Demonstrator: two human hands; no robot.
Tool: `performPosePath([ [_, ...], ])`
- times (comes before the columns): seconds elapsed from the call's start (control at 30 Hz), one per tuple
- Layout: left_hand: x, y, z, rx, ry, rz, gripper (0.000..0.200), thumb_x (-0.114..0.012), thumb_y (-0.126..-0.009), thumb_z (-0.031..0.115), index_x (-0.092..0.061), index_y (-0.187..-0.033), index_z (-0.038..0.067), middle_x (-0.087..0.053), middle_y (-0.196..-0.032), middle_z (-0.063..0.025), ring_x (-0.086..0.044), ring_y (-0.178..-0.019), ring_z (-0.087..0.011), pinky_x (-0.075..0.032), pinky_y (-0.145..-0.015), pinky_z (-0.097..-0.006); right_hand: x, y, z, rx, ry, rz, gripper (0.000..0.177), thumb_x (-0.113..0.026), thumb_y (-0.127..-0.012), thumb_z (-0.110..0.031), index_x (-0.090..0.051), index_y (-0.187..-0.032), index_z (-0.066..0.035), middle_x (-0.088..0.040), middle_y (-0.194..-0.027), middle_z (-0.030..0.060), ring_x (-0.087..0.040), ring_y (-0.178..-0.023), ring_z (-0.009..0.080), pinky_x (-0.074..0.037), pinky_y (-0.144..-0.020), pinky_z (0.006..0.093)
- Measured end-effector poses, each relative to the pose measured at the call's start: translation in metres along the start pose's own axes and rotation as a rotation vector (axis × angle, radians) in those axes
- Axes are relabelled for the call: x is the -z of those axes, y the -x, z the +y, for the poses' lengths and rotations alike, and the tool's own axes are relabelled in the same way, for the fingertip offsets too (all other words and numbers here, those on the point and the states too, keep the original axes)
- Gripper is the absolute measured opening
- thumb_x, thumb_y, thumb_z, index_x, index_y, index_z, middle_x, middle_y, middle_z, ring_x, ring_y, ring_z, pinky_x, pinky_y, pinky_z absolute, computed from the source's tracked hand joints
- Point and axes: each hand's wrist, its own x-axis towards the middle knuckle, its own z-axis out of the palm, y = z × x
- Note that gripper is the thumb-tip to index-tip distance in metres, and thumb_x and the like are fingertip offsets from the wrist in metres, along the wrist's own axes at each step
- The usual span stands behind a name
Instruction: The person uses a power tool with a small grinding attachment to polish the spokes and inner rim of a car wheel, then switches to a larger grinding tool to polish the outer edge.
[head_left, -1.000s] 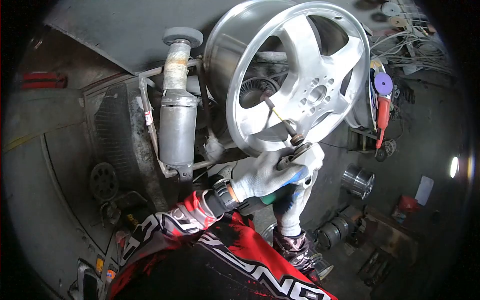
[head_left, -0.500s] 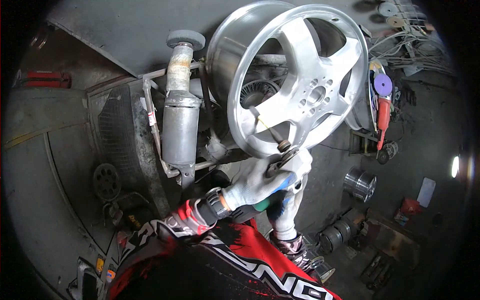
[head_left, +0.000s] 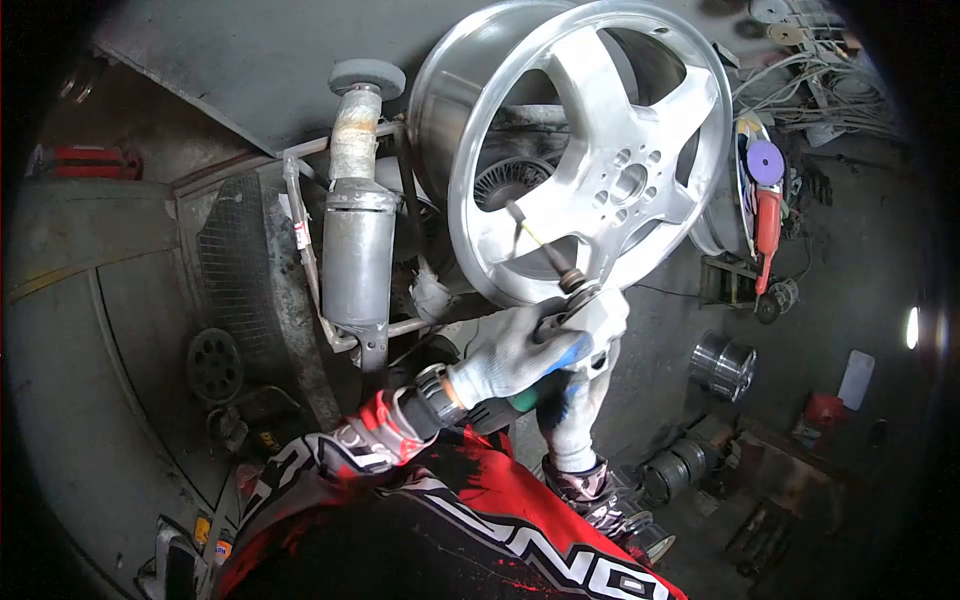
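A silver alloy wheel rim is mounted on a machine ahead of me. Both my hands wear white gloves and grip a green-bodied die grinder just below the rim's lower edge. My left hand wraps the tool's head from the left, with a red-and-black sleeve behind it. Beneath it, my right hand holds the tool's body. The grinder's long thin shaft reaches up between two spokes, and its tip sits inside the rim's barrel.
A grey cylindrical motor housing topped by a grinding stone stands left of the rim. A red angle grinder with a purple disc hangs at the right. Another rim and metal parts lie on the floor, with cables at the top right.
The grinder's tip has shifted slightly left and back inside the rim opening. Both hands kept their grip and moved only a little.
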Motion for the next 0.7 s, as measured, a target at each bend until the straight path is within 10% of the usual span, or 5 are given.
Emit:
performPosePath([
  [0.37,-0.009,-0.017,-0.020,-0.282,-0.194,0.018,0.038,-0.057,-0.102,0.022,-0.055,-0.135,0.004,-0.057,-0.105,-0.0142,-0.058,-0.089,-0.0264,-0.048,-0.081,-0.0374,-0.001,-0.019,-0.009,0.036,0.007,0.044,0.100,-0.074,-0.087,-0.050,-0.020,-0.154,0.000,-0.046,-0.142,0.0138,-0.048,-0.128,0.0224,-0.039,-0.108,0.0375],
  [0.43,-0.013,-0.027,-0.009,-0.036,0.073,0.111,0.049,-0.066,-0.095,0.042,-0.063,-0.119,-0.001,-0.071,-0.096,-0.0154,-0.070,-0.090,-0.0205,-0.052,-0.080,-0.0348,-0.002,-0.020,-0.011,0.001,0.035,0.095,0.101,-0.074,-0.086,-0.050,-0.019,-0.154,0.000,-0.046,-0.142,0.0137,-0.049,-0.127,0.0222,-0.039,-0.108,0.0374],
  [0.7,-0.003,-0.003,-0.006,0.023,0.103,0.005,0.057,-0.060,-0.101,0.033,-0.048,-0.137,-0.009,-0.061,-0.119,-0.0165,-0.060,-0.106,-0.0202,-0.048,-0.093,-0.0351,-0.002,-0.007,-0.006,0.005,0.048,-0.052,0.091,-0.069,-0.093,-0.046,-0.018,-0.156,-0.006,-0.044,-0.145,0.0127,-0.048,-0.131,0.0247,-0.039,-0.110,0.0414],
])
